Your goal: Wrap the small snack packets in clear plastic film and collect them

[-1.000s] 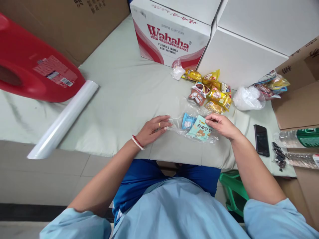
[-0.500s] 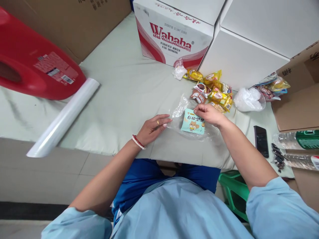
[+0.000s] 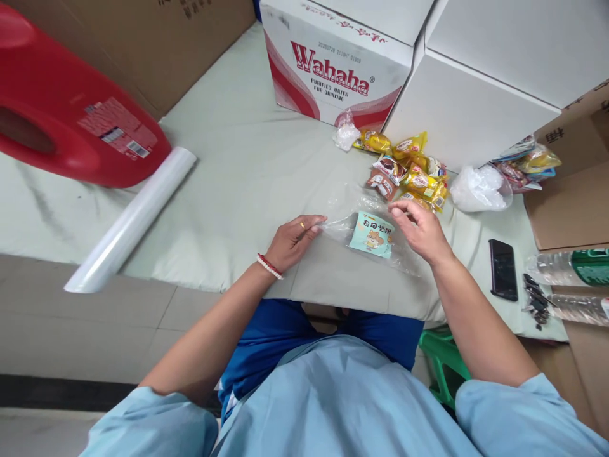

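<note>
Left grip (image 3: pixel 291 244) pinches the clear plastic (image 3: pixel 337 230) by its edge, whether the right grip (image 3: pixel 423 235) pinches any I cannot tell, and the green sachet (image 3: pixel 372 236) between them could slide if the plastic were tugged unevenly, while snack packs (image 3: pixel 422 182) crowd the surface (image 3: pixel 228 165) just past the right grip.

A table (image 3: pixel 247 184) under a pale green, wrinkled cloth bears, at left, a large red plastic jug (image 3: pixel 66 127) and a glossy white cylindrical roll (image 3: pixel 133 219) jutting over the near edge. A red-and-white cardboard box (image 3: pixel 333 79) stands far; yellow and brown plastic snack packets (image 3: pixel 419 181) lie before it. At right lies a black rectangular phone (image 3: pixel 503 270).
</note>
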`<move>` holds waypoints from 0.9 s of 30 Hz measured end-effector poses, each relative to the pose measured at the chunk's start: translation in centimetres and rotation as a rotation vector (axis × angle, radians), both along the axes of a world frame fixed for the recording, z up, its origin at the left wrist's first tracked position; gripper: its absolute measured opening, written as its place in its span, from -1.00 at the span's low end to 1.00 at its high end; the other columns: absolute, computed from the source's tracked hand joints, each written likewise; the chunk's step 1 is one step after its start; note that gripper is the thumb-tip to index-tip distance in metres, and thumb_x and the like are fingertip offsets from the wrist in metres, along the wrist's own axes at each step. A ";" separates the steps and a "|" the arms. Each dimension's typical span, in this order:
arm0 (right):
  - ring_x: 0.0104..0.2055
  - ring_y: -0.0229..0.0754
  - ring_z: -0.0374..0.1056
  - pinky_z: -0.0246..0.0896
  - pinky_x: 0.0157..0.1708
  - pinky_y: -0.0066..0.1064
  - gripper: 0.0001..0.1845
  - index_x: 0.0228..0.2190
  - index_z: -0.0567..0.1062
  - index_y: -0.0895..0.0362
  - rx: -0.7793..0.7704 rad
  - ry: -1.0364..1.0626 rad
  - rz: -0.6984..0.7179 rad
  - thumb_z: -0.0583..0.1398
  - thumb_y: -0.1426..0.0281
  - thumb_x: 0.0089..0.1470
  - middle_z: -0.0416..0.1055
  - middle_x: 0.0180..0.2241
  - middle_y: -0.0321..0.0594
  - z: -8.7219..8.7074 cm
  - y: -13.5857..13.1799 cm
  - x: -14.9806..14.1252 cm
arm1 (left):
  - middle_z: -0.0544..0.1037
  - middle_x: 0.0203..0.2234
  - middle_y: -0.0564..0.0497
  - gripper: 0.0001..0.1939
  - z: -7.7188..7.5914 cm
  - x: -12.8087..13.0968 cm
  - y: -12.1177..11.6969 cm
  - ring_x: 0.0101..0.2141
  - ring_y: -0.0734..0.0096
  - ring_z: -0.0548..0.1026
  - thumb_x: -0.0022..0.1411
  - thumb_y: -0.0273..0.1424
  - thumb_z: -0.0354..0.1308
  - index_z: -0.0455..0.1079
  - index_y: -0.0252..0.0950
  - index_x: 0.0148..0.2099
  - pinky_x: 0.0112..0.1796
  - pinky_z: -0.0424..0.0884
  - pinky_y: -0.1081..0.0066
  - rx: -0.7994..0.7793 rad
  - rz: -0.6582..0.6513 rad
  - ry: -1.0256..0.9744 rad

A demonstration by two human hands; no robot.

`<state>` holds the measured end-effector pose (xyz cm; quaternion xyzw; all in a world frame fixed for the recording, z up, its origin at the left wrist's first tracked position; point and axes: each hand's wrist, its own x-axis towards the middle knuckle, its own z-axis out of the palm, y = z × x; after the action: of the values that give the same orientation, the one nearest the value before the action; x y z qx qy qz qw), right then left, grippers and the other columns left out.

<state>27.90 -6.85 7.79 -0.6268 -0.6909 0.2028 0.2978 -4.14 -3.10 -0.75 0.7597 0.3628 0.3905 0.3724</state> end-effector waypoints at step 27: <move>-0.14 -0.11 0.42 0.29 -0.05 -0.25 -0.54 -0.33 0.58 0.09 -0.290 0.286 -0.041 0.31 -0.07 0.09 0.57 -0.07 -0.10 -3.7 0.9 1.0 | 0.67 -0.41 0.01 -0.68 0.6 2.8 2.3 -0.34 0.31 0.64 0.43 -0.14 0.07 0.50 -0.23 -0.22 -0.19 0.52 0.33 -0.309 0.148 0.003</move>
<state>28.85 -5.99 4.05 -0.6420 -0.5920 0.3810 0.3036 -1.35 -0.77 -0.17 0.6653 0.4741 0.3552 0.4543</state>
